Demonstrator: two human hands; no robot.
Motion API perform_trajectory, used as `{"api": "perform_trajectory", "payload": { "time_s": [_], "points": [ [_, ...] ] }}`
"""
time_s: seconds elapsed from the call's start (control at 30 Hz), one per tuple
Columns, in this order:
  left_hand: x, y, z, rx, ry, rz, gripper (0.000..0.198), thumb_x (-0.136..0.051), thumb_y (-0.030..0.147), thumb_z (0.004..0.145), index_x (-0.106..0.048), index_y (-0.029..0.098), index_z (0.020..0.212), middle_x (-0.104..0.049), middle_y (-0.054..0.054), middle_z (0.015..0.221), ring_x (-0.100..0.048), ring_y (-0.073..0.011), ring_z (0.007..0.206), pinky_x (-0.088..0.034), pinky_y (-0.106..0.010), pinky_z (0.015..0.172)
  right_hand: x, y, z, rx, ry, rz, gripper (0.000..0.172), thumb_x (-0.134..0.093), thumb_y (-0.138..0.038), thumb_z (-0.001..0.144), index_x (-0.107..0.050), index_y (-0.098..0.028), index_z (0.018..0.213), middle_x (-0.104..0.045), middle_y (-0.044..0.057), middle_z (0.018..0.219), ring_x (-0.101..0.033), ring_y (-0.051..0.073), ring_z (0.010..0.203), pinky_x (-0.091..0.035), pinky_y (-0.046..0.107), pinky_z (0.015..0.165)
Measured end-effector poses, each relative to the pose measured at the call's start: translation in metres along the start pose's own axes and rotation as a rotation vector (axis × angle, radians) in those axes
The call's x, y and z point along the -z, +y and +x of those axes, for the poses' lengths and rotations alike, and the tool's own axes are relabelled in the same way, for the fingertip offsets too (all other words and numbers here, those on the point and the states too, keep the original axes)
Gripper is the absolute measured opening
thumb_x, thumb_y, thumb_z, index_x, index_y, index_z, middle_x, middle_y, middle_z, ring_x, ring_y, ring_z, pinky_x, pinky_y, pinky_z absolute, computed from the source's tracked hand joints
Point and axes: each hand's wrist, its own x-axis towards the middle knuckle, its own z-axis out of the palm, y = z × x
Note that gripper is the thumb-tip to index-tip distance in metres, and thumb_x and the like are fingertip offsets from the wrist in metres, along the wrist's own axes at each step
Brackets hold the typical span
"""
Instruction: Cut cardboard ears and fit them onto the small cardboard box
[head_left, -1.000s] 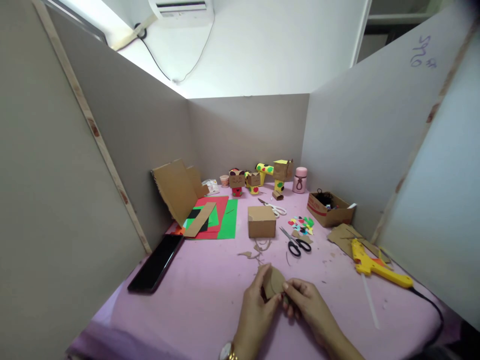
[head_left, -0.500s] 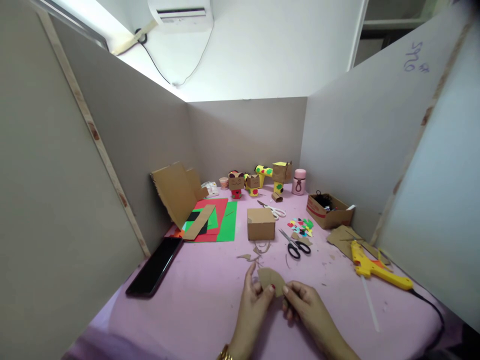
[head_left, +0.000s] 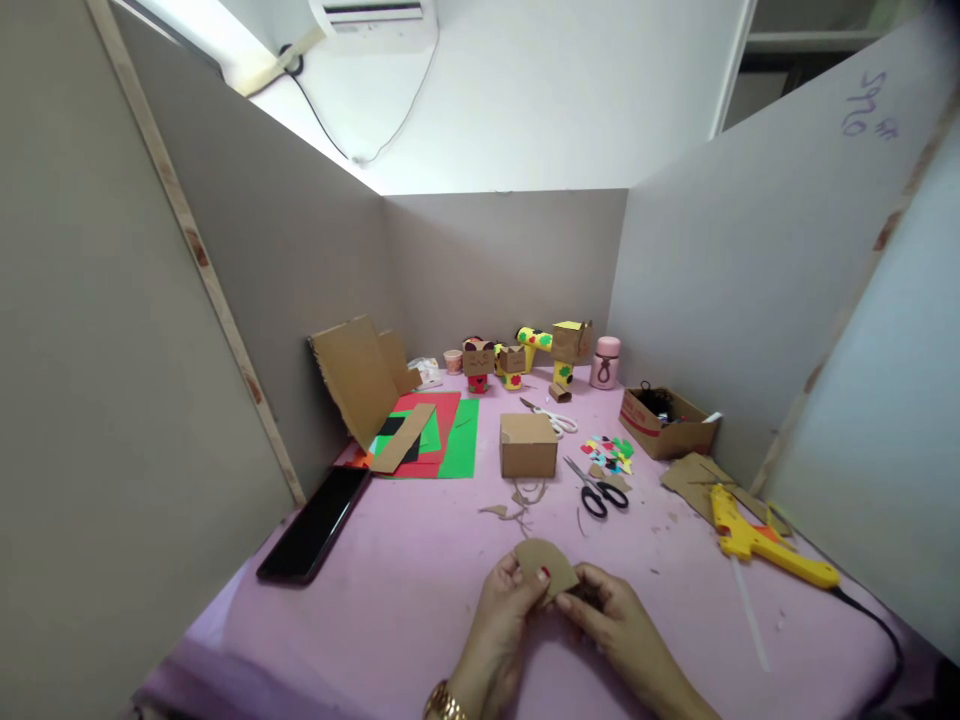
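A rounded piece of brown cardboard [head_left: 551, 562] is held low over the front of the table, between both hands. My left hand [head_left: 510, 600] grips its left side, thumb pressed on the face. My right hand [head_left: 607, 608] pinches its lower right edge; some of those fingers are hidden behind it. Beyond the hands lie thin curled cardboard scraps [head_left: 517, 512]. A small closed cardboard box [head_left: 529, 446] stands behind the scraps. To its right rest black-handled scissors [head_left: 597, 490], and white-handled scissors [head_left: 556, 416] lie farther back.
Left are a phone [head_left: 315, 525], coloured paper sheets [head_left: 457, 440] and a cardboard sheet [head_left: 356, 380] against the partition. Right are a yellow glue gun [head_left: 769, 545] with its cord, and an open box [head_left: 667, 425]. Decorated cardboard figures [head_left: 480, 365] and a pink bottle [head_left: 606, 363] stand at the back.
The cardboard piece has turned in my hands, its curved edge now facing up and away. My left index finger, stretched out before, has curled behind it. The view has shifted slightly.
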Motion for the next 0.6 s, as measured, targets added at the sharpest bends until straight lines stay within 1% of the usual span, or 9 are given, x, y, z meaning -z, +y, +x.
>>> {"api": "perform_trajectory", "payload": {
  "time_s": [0.13,0.27,0.37,0.43,0.6],
  "points": [
    [-0.002,-0.003,0.0,0.003,0.003,-0.019,0.033,-0.08,0.017,0.056,-0.064,0.011,0.085,-0.07,-0.007,0.072,-0.061,-0.0125,0.059,-0.044,-0.021,0.057,0.0,0.0,-0.001,0.003,0.012,-0.011,0.022,-0.064,-0.038,0.075,-0.063,-0.016,0.075,-0.064,0.001,0.068,-0.054,0.016,0.064,-0.04,0.023,0.056],
    [-0.002,-0.005,0.0,-0.021,0.009,-0.024,0.034,-0.081,0.019,0.055,-0.065,0.012,0.085,-0.071,-0.007,0.075,-0.062,-0.0129,0.061,-0.045,-0.022,0.06,0.0,-0.001,-0.001,0.008,0.05,-0.018,0.024,-0.064,-0.039,0.076,-0.064,-0.016,0.075,-0.063,0.0,0.066,-0.052,0.014,0.059,-0.039,0.023,0.052],
    [-0.001,-0.006,0.001,-0.03,0.006,-0.015,0.036,-0.081,0.02,0.055,-0.065,0.012,0.087,-0.07,-0.005,0.067,-0.06,-0.0116,0.056,-0.044,-0.022,0.059,0.0,0.0,0.0,0.007,0.055,-0.008,0.025,-0.065,-0.041,0.074,-0.065,-0.016,0.075,-0.063,0.0,0.066,-0.052,0.014,0.059,-0.04,0.023,0.052],
    [0.001,-0.007,0.002,-0.026,0.001,-0.006,0.038,-0.082,0.02,0.055,-0.065,0.011,0.088,-0.068,-0.004,0.063,-0.058,-0.0107,0.051,-0.043,-0.021,0.056,0.0,0.001,0.0,-0.001,0.04,0.01,0.028,-0.065,-0.044,0.074,-0.064,-0.016,0.074,-0.062,0.0,0.066,-0.052,0.013,0.056,-0.04,0.023,0.05],
    [0.007,-0.013,0.007,-0.013,-0.003,0.006,0.049,-0.085,0.025,0.049,-0.063,0.012,0.09,-0.07,-0.008,0.068,-0.062,-0.0152,0.056,-0.044,-0.024,0.057,-0.002,0.003,0.002,-0.029,0.017,0.061,0.034,-0.064,-0.049,0.072,-0.06,-0.015,0.072,-0.057,-0.002,0.059,-0.047,0.009,0.044,-0.038,0.021,0.042]
  ]
}}
